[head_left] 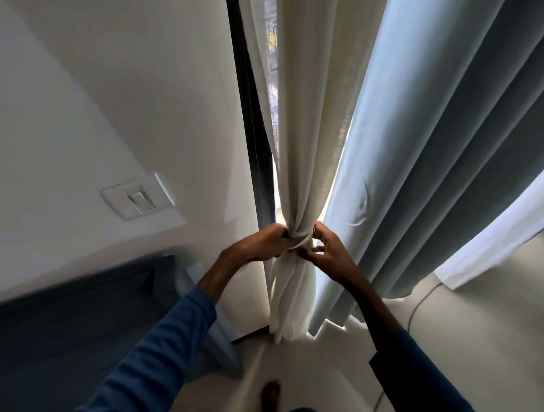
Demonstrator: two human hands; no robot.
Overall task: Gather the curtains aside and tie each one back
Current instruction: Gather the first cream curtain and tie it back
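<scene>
We stand on a pale floor (301, 368) by a window. Our left hand (265, 241) grips the bunched cream curtain (305, 143) low down, next to the dark window frame (251, 145). Our right hand (326, 250) pinches the cloth tie (301, 238) wrapped round it. A grey-blue curtain (447, 138) hangs just beside it, on the right.

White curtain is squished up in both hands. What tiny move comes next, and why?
Probably pull the band snug and knot it. The left grip holds the gathered white curtain, and the right grip pinches the band wrapped round the bunch, with no finished knot showing. The grey curtain hangs loose beside it.
</scene>
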